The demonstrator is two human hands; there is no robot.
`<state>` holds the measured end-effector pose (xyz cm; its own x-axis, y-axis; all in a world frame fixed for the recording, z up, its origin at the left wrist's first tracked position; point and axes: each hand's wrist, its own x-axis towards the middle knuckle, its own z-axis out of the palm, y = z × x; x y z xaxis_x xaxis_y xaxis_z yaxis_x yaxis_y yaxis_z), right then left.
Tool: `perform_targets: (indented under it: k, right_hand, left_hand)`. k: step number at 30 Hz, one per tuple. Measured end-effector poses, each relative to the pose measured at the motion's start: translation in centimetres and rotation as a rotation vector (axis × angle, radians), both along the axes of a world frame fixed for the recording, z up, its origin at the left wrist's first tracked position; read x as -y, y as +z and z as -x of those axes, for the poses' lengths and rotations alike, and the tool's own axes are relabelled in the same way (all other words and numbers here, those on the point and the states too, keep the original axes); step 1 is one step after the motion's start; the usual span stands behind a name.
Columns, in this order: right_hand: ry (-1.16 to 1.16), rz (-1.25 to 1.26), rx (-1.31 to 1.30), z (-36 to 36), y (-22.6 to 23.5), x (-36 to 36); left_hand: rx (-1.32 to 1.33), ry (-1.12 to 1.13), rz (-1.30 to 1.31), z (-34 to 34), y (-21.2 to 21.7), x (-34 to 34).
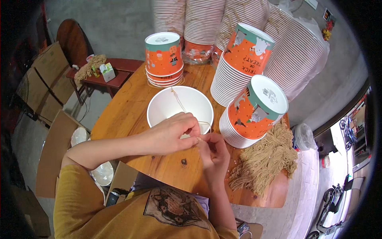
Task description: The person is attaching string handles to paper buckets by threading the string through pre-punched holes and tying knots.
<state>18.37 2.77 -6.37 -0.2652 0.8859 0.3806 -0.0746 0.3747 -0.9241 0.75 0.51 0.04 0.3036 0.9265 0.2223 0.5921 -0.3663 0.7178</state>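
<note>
A white paper bucket (162, 106) stands mouth-up on the wooden table in front of me. A tan cord (180, 102) is attached at its far rim and runs across the mouth toward my fingers. My left hand (175, 133) reaches over the near rim, thumb and fingers pinched on the cord. Beside it, just outside the near right rim, my right hand (215, 153) is also closed, with the cord's end between its fingertips. The fingers hide most of that end, and I cannot tell whether it is knotted.
Upside-down orange bucket stacks (248, 115) stand to the right, with a shorter stack (164, 59) behind left. Tall wrapped stacks (205, 24) line the back. A heap of tan cords (266, 157) lies at the table's right edge. An open carton (55, 155) stands left.
</note>
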Motion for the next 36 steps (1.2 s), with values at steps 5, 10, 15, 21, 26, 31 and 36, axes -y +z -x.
perform_targets:
  k: [5, 10, 15, 21, 26, 31, 36]
  right_hand:
    - [0.02, 0.077, -0.066, -0.1, -0.6, 0.2]
    - [0.003, 0.036, -0.058, -0.4, -1.4, 0.0]
    - [0.004, 0.078, -0.016, -0.2, -1.2, 0.2]
    - [0.031, 0.092, 0.013, 0.1, -0.9, 0.4]
    - [-0.009, 0.115, 0.017, 0.0, -0.7, 0.5]
    - [0.011, 0.152, -0.061, 0.0, -0.3, 0.7]
    - [-0.042, 0.084, -0.025, -0.2, -1.5, 0.3]
  left_hand:
    - [0.02, 0.023, 0.02, -0.3, -0.1, 0.0]
    - [0.039, 0.002, -0.022, -0.2, -0.2, 0.0]
    - [0.059, 0.019, 0.026, -0.5, 0.3, 0.1]
    - [0.089, 0.031, 0.037, -0.4, 0.1, 0.1]
    - [0.097, 0.034, 0.05, -0.4, 0.2, 0.1]
    - [0.111, 0.066, 0.042, -0.2, -0.1, 0.1]
    - [0.114, 0.064, 0.042, -0.3, 0.1, 0.2]
